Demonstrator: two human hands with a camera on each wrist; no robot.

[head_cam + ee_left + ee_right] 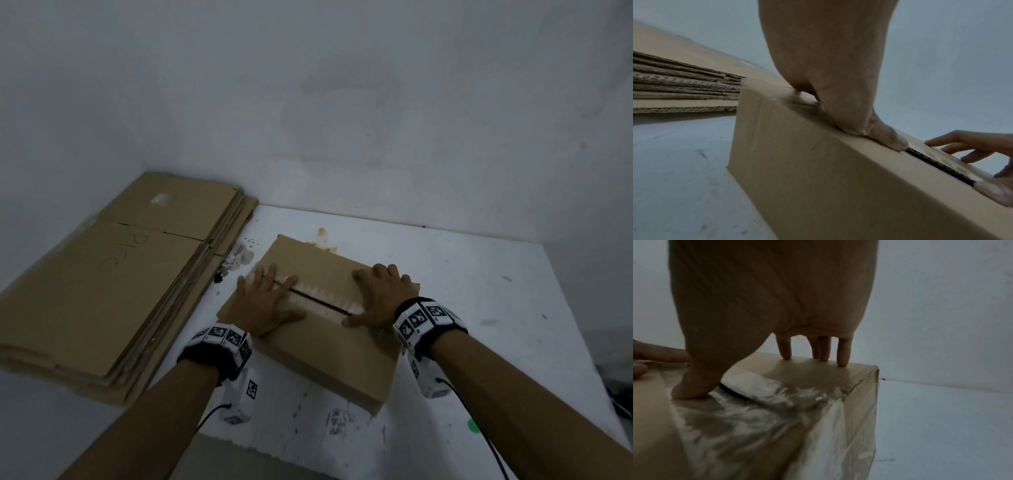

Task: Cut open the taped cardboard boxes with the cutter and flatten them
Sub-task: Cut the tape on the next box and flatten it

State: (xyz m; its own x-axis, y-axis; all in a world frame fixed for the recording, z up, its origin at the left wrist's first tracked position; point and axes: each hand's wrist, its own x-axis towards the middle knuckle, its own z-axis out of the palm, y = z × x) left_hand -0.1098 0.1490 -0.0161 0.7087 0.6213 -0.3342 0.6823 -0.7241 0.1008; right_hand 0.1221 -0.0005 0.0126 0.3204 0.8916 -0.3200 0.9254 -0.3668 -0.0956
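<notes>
Cardboard box (pixel 318 318) is sitting mid-frame on the table (pixel 479 308), its top seam (pixel 318 298) slit. Left hand (pixel 265 301) and right hand (pixel 378 298) are pressing flat-fingered, gripping nothing. Risk: end tape (pixel 777 426) looks intact, so flaps may be resisting and tearing.

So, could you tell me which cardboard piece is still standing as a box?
The box under both hands, its top seam slit open; the stack of cardboard left of it lies flat.

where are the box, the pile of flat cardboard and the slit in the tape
box (pixel 329 356), head view, near side wall
pile of flat cardboard (pixel 102 274), head view, top sheet
slit (pixel 318 301), head view, middle of dark gap
</notes>
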